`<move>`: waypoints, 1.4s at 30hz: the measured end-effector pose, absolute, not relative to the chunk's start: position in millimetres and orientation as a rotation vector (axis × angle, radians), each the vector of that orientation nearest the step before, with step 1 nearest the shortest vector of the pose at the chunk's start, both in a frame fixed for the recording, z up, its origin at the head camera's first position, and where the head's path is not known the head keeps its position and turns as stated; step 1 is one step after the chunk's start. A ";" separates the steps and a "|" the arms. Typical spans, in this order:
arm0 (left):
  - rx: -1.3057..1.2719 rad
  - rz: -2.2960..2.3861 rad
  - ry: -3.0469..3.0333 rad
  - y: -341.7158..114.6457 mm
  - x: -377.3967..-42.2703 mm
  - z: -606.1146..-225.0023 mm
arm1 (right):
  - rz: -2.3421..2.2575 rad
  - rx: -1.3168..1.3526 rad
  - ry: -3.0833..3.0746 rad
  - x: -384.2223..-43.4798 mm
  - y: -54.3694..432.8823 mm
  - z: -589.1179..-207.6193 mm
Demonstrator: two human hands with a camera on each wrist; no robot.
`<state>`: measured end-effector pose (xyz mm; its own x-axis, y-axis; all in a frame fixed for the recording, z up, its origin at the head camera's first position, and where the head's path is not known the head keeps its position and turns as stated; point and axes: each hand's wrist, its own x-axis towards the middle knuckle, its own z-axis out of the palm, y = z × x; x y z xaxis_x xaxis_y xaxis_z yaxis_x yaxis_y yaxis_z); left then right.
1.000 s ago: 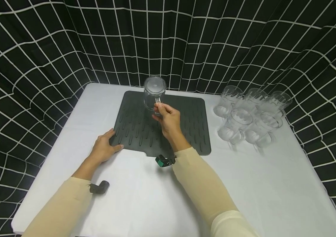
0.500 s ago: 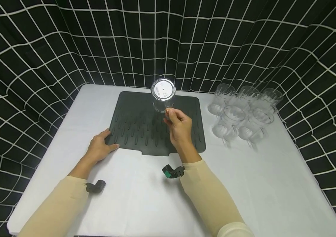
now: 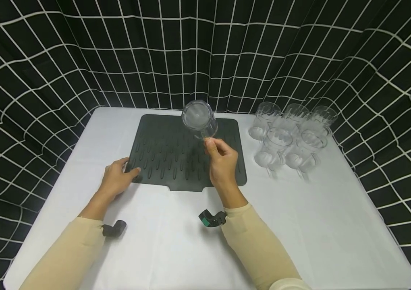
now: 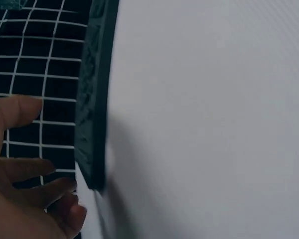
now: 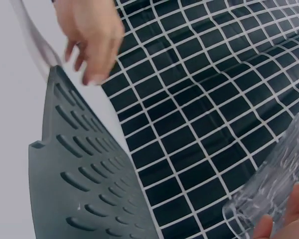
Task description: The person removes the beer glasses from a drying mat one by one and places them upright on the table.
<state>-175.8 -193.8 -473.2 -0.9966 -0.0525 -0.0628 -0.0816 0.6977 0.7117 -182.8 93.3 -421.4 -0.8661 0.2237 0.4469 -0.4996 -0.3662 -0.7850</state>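
My right hand (image 3: 223, 162) pinches the handle of a clear glass mug (image 3: 197, 114), holding it above the far half of a dark grey ridged drying mat (image 3: 169, 151). The mug is tilted, its round base turned up toward the head camera. Part of its ribbed side (image 5: 279, 174) shows in the right wrist view, beside my fingertips. At the mat's front left corner, my left hand (image 3: 115, 179) hovers with fingers loosely bent and nothing in them. The left wrist view has these fingers just off the edge of the mat (image 4: 93, 99).
Several clear glass mugs (image 3: 278, 139) stand in a close group to the right of the mat. A white-covered table (image 3: 176, 241) lies under everything. Black curtain (image 3: 154, 40) with a white grid surrounds its back and sides.
My right hand has brought the mug a little nearer and right relative to the mat, tilting it differently. The left hand has stayed by the mat's corner. The head view has shifted slightly.
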 end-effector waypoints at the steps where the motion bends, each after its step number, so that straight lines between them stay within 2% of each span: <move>1: -0.101 1.237 2.883 -190.1 -176.3 -469.2 | 2.220 0.387 -1.437 -181.9 93.4 -421.6; 12: 0.282 1.646 2.847 -117.0 -187.7 -389.6 | 1.981 0.473 -1.586 -173.1 91.6 -420.5; 18: 0.343 1.680 2.816 -90.9 -193.0 -362.7 | 1.843 0.532 -1.685 -172.1 89.5 -423.8; 27: 0.185 1.667 2.827 -74.7 -196.2 -353.5 | 1.648 0.616 -1.807 -172.5 87.9 -435.6; 35: 0.059 1.870 2.635 -77.6 -197.6 -363.4 | 1.630 0.660 -1.815 -170.9 92.3 -435.6; 42: 0.063 2.242 2.356 -79.2 -199.7 -373.3 | 1.824 0.349 -1.712 -168.8 102.5 -422.8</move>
